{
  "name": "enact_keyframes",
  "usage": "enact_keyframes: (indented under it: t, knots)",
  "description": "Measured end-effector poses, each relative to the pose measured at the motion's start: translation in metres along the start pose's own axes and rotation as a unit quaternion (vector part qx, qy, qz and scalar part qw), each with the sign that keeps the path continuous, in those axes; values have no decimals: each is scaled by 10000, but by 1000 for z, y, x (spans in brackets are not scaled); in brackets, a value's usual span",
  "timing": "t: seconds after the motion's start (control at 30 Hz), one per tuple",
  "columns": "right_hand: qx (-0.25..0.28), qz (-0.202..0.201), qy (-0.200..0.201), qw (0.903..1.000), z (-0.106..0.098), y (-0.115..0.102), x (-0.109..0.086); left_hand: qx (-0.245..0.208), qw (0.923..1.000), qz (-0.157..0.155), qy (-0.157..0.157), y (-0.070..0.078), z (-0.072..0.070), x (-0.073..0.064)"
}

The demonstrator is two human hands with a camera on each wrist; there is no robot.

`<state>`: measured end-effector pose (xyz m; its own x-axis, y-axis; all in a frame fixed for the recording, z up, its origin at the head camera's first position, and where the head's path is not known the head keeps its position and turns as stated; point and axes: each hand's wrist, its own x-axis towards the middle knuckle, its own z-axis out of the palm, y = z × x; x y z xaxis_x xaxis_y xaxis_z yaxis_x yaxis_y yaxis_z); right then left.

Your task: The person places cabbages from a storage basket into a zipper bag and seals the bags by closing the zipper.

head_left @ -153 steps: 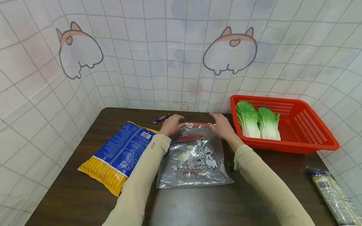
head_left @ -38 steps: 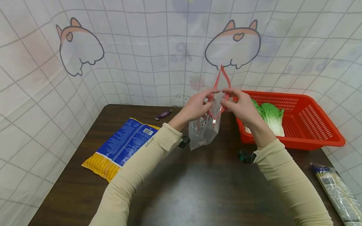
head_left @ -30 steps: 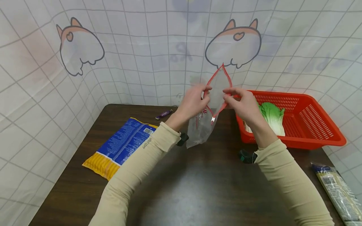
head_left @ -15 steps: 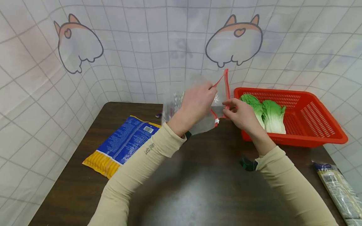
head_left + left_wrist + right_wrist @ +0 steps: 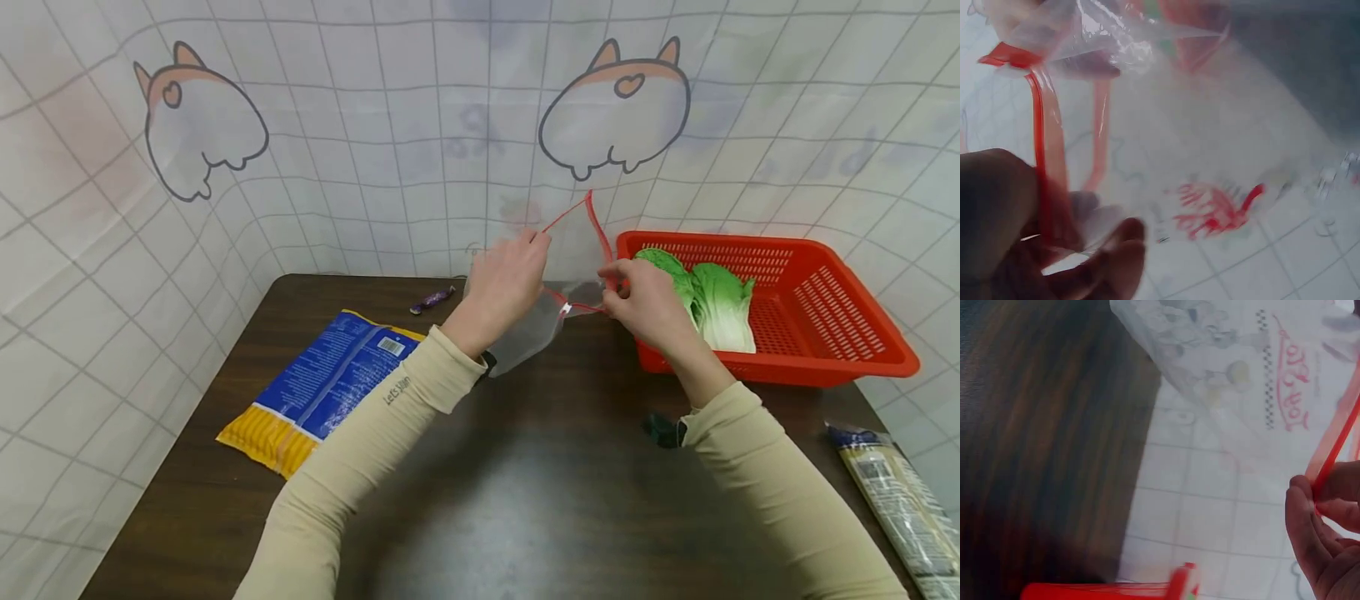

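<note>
A clear zip bag (image 5: 525,333) with a red zip edge and a white slider hangs above the back of the table, its mouth spread apart. My left hand (image 5: 501,287) pinches one side of the red edge; in the left wrist view its fingers (image 5: 1125,250) close on the strip. On the opposite side my right hand (image 5: 648,300) pinches the other red edge between thumb and fingers (image 5: 1300,500). Red lettering on the bag shows in the right wrist view. Part of the bag lies hidden behind my left hand.
A red basket (image 5: 840,367) with two cabbages (image 5: 720,308) stands at the back right, close to my right hand. A blue and yellow packet (image 5: 330,392) lies left, a purple-wrapped candy (image 5: 432,300) behind it. Another long packet (image 5: 892,500) sits at the right edge.
The bag lay flat on the table earlier; both hands then lifted it and held its mouth. Lately my left hand has moved left, widening the mouth between the two hands.
</note>
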<state>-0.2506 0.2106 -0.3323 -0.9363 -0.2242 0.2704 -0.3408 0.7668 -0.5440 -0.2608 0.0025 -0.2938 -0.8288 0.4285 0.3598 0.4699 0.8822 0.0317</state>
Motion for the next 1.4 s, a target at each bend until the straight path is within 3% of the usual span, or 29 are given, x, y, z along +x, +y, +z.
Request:
enact_keyframes:
  t: [0.07,0.13,0.27,0.33,0.5,0.6,0.7,0.83,0.93,1.17,1.3,1.4]
  knots:
    - [-185,-28,139,9997,-6,-4,0,72,9983,261,514,0,-3,1]
    - [-361,-101,269,9989,-11,-8,2,95,9971,385,657,-1,-7,1]
    - [-546,-125,241,9981,-19,-11,6,290,9995,101,104,-1,-13,3]
    - [-380,-146,144,9991,-19,-11,6,349,9994,-4,-34,-1,-13,4]
    - [536,-303,-257,9978,-18,-8,7,137,9974,605,364,-6,-9,4]
    - [622,-241,-478,9966,-19,-7,8,72,9962,855,116,-9,-11,5]
    - [461,-119,-727,9962,-19,-7,7,-25,9966,756,-332,-11,-13,5]
    - [270,-15,-914,9954,-17,-4,4,-251,9975,488,-446,-16,-10,3]
    - [68,-57,-761,9971,-15,-2,3,-539,9974,387,-285,-20,-7,1]
    - [-355,-277,-235,9987,-11,0,-1,-1268,9907,478,-157,-30,-4,-4]
    - [-406,-325,-26,9986,-8,0,-3,-1507,9853,775,-190,-35,-9,-6]
    - [-268,-294,-44,9992,-9,2,-4,-1955,9742,1053,-402,-40,-10,-6]
